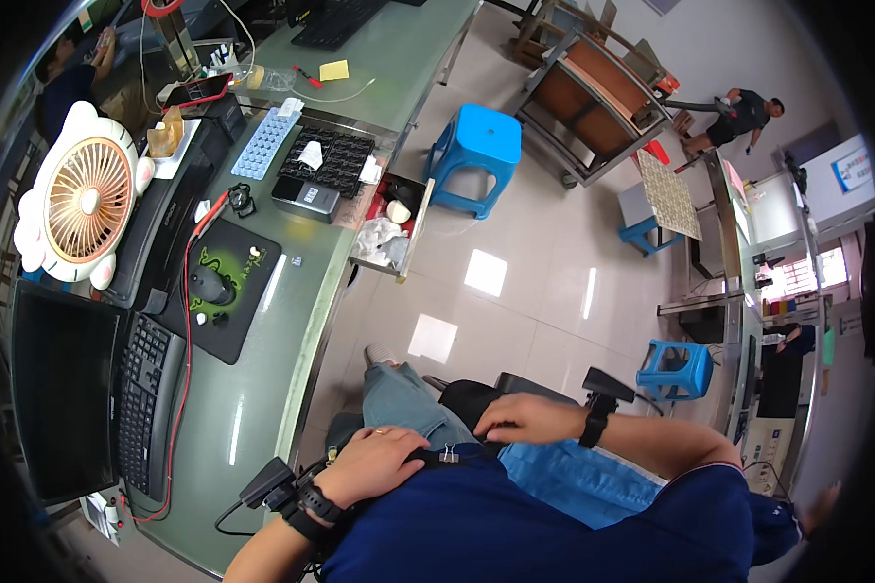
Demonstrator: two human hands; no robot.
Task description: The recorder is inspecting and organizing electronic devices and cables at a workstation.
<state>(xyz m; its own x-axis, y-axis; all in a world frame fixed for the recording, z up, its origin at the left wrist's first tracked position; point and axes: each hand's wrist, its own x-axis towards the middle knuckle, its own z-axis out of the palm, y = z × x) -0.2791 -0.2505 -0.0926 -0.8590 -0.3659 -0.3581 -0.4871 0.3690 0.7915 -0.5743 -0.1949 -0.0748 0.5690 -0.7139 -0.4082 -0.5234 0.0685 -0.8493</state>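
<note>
My left hand [379, 462] lies on the front of my dark blue shirt [476, 505], its fingers stretched toward a black strap. A silver binder clip [447, 455] is fastened on that strap, just beyond the fingertips. Slightly bent, the fingers of my right hand [535, 418] point inward over the edge of something black [472, 398] at my lap. Nothing shows in either hand. Each wrist carries a black band with a small black device, the left device [268, 483] and the right device [608, 383]. Blue cloth [578, 481] hangs beneath my right forearm.
On the green desk [233, 428] at left are a monitor [63, 394], keyboard [146, 408], mouse [211, 284], red cable [187, 360] and fan [89, 201]. An open drawer [416, 228] juts out. Blue stools [476, 146] and a cart [593, 107] stand beyond; a person [744, 117] is far right.
</note>
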